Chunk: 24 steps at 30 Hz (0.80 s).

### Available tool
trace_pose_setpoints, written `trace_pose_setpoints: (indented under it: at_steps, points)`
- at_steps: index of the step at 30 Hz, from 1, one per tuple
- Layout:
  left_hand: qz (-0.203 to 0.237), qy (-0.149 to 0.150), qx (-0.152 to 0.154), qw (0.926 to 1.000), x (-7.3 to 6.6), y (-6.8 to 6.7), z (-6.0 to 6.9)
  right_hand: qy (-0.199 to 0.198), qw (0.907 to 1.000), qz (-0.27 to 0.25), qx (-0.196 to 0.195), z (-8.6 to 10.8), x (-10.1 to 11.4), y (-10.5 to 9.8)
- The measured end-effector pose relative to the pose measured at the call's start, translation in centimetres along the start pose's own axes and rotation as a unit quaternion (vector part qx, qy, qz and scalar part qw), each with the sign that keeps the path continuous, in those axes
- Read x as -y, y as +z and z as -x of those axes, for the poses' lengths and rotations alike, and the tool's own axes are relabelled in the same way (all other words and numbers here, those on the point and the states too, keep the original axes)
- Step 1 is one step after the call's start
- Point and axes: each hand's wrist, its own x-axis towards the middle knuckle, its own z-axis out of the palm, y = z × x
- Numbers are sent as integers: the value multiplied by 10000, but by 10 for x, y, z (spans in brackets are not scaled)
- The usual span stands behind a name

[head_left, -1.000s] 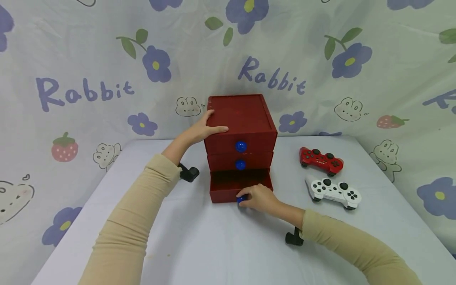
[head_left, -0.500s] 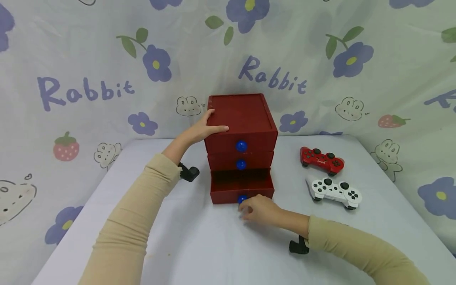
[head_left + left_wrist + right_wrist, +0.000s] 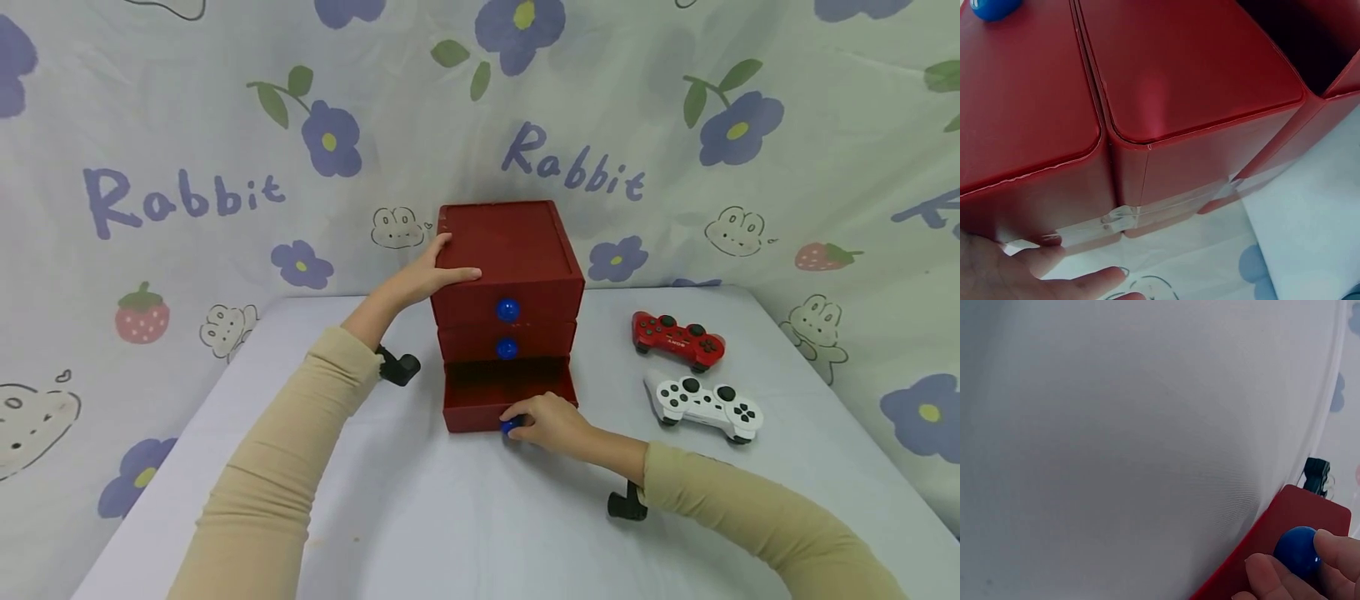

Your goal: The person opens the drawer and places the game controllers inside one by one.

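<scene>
A red three-drawer cabinet [image 3: 510, 242] stands at the back of the white table, its bottom drawer [image 3: 472, 417] pulled out, the upper two closed. My left hand [image 3: 420, 275] rests on the cabinet's top left edge, thumb on top; in the left wrist view its fingers [image 3: 1094, 281] lie extended along the side. With thumb and fingers, my right hand [image 3: 553, 423] pinches the bottom drawer's blue knob [image 3: 512, 427]. The right wrist view shows that knob [image 3: 1297, 551] between thumb and fingertips. What shows of the drawer's inside holds nothing.
To the right of the cabinet lie a red game controller [image 3: 677, 340] and, nearer, a white one [image 3: 705, 406]. A patterned cloth [image 3: 405, 100] hangs behind the table. Black wrist cameras stick out beneath both wrists. A dark clip [image 3: 1316, 475] sits at the table's edge.
My right hand came off the bottom knob half a second ago, slightly lower, and now pinches it again. The drawer stands about as far out as before. My left hand has not moved.
</scene>
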Motion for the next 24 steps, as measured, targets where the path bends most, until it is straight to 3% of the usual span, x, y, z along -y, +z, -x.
trace_pose_setpoints:
  at_steps: [24]
  points:
    - [72,-19,-8,10000,0,0,-1,-44,10000,18,67,14,2,4]
